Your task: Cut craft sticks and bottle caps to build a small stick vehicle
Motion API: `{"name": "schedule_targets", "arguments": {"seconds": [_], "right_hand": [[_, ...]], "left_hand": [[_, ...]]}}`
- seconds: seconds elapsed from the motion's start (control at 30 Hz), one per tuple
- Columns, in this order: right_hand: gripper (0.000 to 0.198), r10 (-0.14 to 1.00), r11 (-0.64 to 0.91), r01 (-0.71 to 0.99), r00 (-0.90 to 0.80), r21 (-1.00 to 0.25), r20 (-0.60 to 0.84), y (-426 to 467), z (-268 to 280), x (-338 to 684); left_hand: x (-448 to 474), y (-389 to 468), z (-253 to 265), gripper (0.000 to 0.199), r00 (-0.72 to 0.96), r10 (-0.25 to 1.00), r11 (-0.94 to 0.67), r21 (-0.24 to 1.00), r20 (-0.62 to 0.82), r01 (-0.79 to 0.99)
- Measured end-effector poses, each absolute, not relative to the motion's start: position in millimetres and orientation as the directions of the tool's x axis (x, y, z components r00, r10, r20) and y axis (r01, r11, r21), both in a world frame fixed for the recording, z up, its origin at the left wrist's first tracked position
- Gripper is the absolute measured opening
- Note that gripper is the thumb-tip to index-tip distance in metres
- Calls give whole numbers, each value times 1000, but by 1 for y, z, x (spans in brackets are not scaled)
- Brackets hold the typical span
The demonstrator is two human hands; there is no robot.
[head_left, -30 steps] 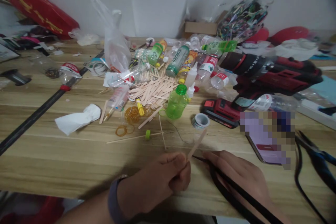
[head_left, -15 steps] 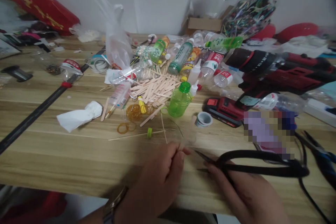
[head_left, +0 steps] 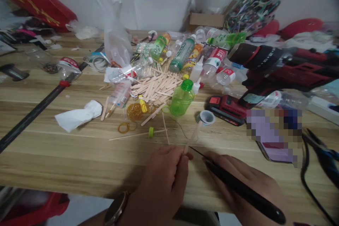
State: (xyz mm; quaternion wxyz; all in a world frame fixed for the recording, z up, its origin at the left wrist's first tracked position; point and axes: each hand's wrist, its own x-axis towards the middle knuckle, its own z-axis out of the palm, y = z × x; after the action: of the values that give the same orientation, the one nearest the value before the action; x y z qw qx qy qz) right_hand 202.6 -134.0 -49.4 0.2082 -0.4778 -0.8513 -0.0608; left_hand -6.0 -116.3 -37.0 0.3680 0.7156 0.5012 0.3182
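My left hand (head_left: 161,180), with a watch (head_left: 116,209) on its wrist, is closed around the lower end of a wooden craft stick (head_left: 195,135). The stick slants upward and to the right from between thumb and fingers. In my right hand (head_left: 250,172) is a pair of black-handled scissors (head_left: 239,185), seen edge-on. Their thin tip points left, close to the stick where it leaves my left fingers; whether they touch I cannot tell. Just beyond my hands are a green bottle (head_left: 181,99) and a small grey-white cup (head_left: 206,118). My left fingertips are partly hidden.
A pile of craft sticks (head_left: 161,86) and several plastic bottles lie beyond. At right are a red cordless drill (head_left: 288,65), a phone (head_left: 280,153) and pliers (head_left: 321,155). Rubber bands (head_left: 134,112), a tissue (head_left: 79,116) and a long dark rod (head_left: 34,116) are at left.
The craft stick in my left hand now stands up clearly. My right hand has turned the scissors from a flat view with both handle loops showing to edge-on.
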Motion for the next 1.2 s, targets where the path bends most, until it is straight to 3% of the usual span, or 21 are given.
{"name": "schedule_targets", "arguments": {"seconds": [0.3,0.47,0.63,0.7,0.8,0.87,0.9,0.97,1.0,1.07,1.13,1.2], "right_hand": [[27,800,535,837,-456,-119,391,-138,-51,206],[33,763,575,818,-528,-19,372,-136,-44,206],[40,731,584,808,-564,75,384,-133,-39,209],[37,751,598,801,-547,-28,371,-131,-39,208],[34,875,482,784,-410,-392,257,-129,-43,201],[44,949,225,711,-314,-667,-14,-128,-48,195],[48,933,51,650,-301,-758,-195,-128,-50,192],[51,848,-205,565,-305,-799,-434,-128,-54,188],[51,853,-200,570,-298,-797,-427,-128,-55,187],[49,948,97,679,-285,-728,-139,-126,-55,189],[47,872,486,786,-407,-383,271,-122,-51,193],[49,699,616,788,-553,12,454,-117,-46,197]], "left_hand": [[-5,-117,-40,26,276,951,-264,827,137,496],[-5,-116,-44,27,297,934,-336,776,200,533],[-6,-114,-47,27,363,872,-489,630,329,604],[-5,-113,-48,27,405,838,-545,522,366,656],[-6,-113,-51,26,476,774,-618,334,418,712],[-6,-112,-53,25,509,724,-653,223,465,724],[-7,-112,-54,25,518,707,-659,182,481,730],[-7,-111,-55,27,537,691,-664,130,484,736],[-7,-111,-56,28,546,693,-663,120,470,739],[-7,-110,-56,26,546,715,-649,125,437,750],[-5,-110,-57,25,523,745,-627,165,415,762],[-2,-110,-57,24,480,774,-597,225,413,770]]}}
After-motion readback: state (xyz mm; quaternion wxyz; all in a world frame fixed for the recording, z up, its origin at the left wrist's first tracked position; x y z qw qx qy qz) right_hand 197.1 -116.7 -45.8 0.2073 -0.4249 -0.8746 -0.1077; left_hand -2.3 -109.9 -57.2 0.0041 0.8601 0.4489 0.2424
